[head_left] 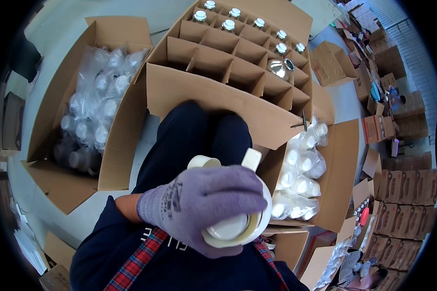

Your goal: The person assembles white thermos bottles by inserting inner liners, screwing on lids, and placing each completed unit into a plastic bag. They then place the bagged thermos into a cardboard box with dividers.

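Observation:
My left hand (206,203), in a lilac-grey knit glove, is closed over the top of a white jug (262,220) in front of my body. Its fingers curl across the round opening, and the thumb lies on the near side. Inside the rim shows a white round piece (228,227), partly under the palm. The cream handle (251,159) juts out on the far side. A cream cylindrical part (204,161) peeks out behind my knuckles; I cannot tell whether it belongs to the jug. My right hand does not show.
Ahead stands a divided carton (218,97) with several white-capped silver bottles (228,25) and one tilted silver flask (280,69). Open cartons at left (119,136) and right (342,169) hold bagged white parts. Stacked cartons (400,218) and other people are at far right.

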Demonstrator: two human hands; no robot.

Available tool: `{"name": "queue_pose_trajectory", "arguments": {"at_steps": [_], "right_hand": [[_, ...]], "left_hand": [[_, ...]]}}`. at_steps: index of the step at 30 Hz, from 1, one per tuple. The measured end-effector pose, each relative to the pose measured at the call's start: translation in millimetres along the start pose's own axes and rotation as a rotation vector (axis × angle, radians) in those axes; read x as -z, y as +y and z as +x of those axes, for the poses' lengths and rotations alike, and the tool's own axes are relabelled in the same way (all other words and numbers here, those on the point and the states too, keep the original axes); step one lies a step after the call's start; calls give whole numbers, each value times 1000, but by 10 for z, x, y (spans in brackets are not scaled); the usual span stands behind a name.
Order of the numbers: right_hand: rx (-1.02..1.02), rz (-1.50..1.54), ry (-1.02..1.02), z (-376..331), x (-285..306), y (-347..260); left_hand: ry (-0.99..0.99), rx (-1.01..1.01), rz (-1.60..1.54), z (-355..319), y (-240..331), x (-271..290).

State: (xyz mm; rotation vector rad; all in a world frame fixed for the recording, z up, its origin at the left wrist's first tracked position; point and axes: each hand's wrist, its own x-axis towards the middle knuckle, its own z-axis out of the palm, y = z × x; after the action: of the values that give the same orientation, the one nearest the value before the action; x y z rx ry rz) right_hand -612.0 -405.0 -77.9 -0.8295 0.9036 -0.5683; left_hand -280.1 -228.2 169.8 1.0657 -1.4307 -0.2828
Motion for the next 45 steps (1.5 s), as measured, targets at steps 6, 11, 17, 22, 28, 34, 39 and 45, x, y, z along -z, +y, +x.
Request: {"name": "queue_pose_trajectory", "arguments": {"at_steps": [6,11,17,22,28,34,39,45], "right_hand": [[135,-560,-44,-127,149,-796],[152,-467,-56,202,394,-983],[143,312,69,321,874,-72],[91,538,69,496,1072,387],[286,-483,-352,-111,-109,-812],[380,-1101,-499,567,-626,-1328],[289,-666,-533,620,-866,-1161],[392,-1111,-249,557,-1702,-1695]], "left_hand": [[-72,-307,-299,-88,-211,-346],[-343,274,377,-390,-1096,10],[-806,400,618,-715,-1269,-138],[-465,569,517,-419,-1042,92],[740,1156,-998,-887,-1392,-193],[180,614,-69,-430,-650,49],[276,139,282,-615,-827,265],[272,219,573,-1155,-805,-149]]}}
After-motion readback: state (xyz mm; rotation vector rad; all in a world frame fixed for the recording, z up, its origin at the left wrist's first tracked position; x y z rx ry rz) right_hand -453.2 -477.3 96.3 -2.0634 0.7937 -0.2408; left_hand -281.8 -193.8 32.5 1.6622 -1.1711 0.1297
